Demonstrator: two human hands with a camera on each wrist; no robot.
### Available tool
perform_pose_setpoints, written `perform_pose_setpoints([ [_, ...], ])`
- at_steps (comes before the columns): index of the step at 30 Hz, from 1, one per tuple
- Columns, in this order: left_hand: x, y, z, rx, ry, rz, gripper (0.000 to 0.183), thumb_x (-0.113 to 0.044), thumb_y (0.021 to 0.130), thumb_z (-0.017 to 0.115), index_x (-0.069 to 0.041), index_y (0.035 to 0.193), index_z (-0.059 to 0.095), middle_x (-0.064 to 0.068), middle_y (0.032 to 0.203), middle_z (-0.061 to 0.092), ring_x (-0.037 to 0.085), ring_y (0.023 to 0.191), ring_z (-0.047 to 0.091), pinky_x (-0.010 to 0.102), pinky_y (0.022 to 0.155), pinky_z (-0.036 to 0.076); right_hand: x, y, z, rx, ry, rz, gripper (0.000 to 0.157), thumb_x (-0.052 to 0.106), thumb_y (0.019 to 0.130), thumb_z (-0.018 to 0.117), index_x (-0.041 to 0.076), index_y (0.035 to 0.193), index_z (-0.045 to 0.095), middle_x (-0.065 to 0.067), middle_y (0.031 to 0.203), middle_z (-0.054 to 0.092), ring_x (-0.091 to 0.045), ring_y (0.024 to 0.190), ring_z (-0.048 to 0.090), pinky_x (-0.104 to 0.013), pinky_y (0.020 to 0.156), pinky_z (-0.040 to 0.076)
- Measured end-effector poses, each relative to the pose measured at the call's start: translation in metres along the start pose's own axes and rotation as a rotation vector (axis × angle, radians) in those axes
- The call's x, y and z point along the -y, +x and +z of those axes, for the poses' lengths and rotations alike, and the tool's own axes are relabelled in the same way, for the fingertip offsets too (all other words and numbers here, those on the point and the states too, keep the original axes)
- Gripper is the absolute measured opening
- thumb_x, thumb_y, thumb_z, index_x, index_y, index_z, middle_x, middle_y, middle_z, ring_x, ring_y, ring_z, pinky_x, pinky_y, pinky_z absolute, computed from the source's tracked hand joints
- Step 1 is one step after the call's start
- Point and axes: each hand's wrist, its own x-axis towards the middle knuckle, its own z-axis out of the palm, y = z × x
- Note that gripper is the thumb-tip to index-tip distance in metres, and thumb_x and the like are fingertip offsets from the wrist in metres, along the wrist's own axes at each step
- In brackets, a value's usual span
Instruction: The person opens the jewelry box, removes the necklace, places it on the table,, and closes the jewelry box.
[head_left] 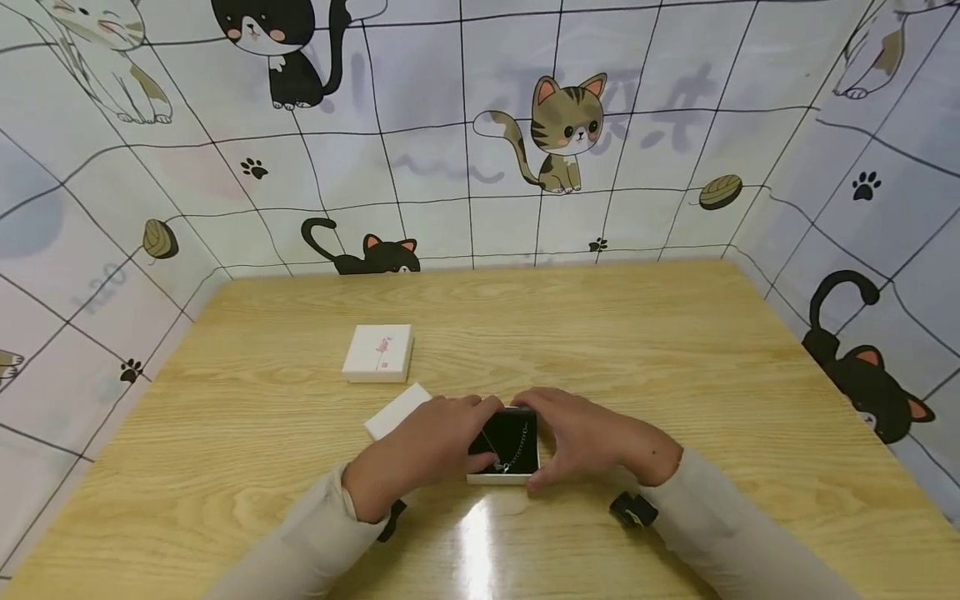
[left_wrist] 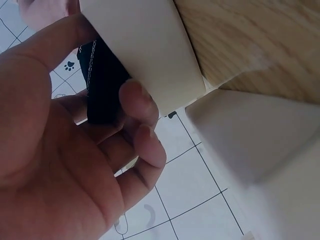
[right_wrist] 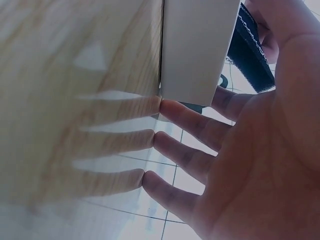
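Nearest us, the open box (head_left: 498,479) sits about midway btwn the tabletop's (head_left: 600,333) L and R edges, w/ a black pad (head_left: 513,423) and silver chain (head_left: 504,467); wrist views suggest the pad tilts above the rim. Our L hand (head_left: 431,442) looks clamped on the pad's L side; our R hand (head_left: 581,433) grips the box's R end, other fingers apart. Prob. we're seating or lifting the pad; next calls for R steadying, L easing it level, chain unsnagged. Farther: loose white piece (head_left: 397,410), then closed box (head_left: 378,350) toward the far-L corner.
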Motion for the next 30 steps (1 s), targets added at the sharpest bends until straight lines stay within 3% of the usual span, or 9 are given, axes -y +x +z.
perform_pose_setpoints([
  [12, 0.0005, 0.0004, -0.0008, 0.015, -0.049, 0.011, 0.043, -0.044, 0.093, 0.069, -0.016, 0.122, 0.056, -0.003, 0.097, 0.067, 0.01, 0.068, 0.057, 0.028, 0.066, 0.049, 0.0, -0.0004, -0.0009, 0.017, -0.002, 0.024, 0.091, 0.047, 0.072, 0.087, 0.014, 0.145, 0.043, -0.004, 0.147, 0.048, -0.029, 0.138, 0.043, -0.055, 0.108, 0.039],
  [19, 0.0031, 0.0017, -0.0047, 0.017, -0.049, 0.021, 0.038, -0.047, 0.094, 0.066, -0.018, 0.118, 0.059, -0.006, 0.102, 0.07, 0.006, 0.079, 0.06, 0.037, 0.081, 0.046, -0.0004, -0.0011, -0.0032, 0.024, -0.002, 0.036, 0.093, 0.045, 0.073, 0.087, 0.01, 0.147, 0.042, -0.01, 0.151, 0.044, -0.034, 0.142, 0.039, -0.057, 0.11, 0.037],
  [24, 0.005, 0.001, -0.0077, 0.014, -0.069, 0.007, 0.033, -0.048, 0.093, 0.067, -0.02, 0.107, 0.06, -0.009, 0.097, 0.07, 0.004, 0.076, 0.058, 0.037, 0.08, 0.042, 0.0002, -0.001, -0.0035, 0.024, 0.014, 0.04, 0.092, 0.044, 0.073, 0.087, 0.01, 0.146, 0.042, -0.01, 0.151, 0.044, -0.032, 0.142, 0.039, -0.056, 0.11, 0.037],
  [30, 0.0055, 0.0002, -0.0086, 0.004, -0.078, 0.02, 0.032, -0.048, 0.093, 0.067, -0.02, 0.107, 0.06, -0.009, 0.097, 0.069, 0.004, 0.075, 0.057, 0.035, 0.078, 0.043, -0.0004, -0.0017, -0.0026, 0.024, 0.022, 0.025, 0.093, 0.046, 0.074, 0.087, 0.009, 0.146, 0.042, -0.011, 0.15, 0.045, -0.034, 0.141, 0.04, -0.058, 0.109, 0.037],
])
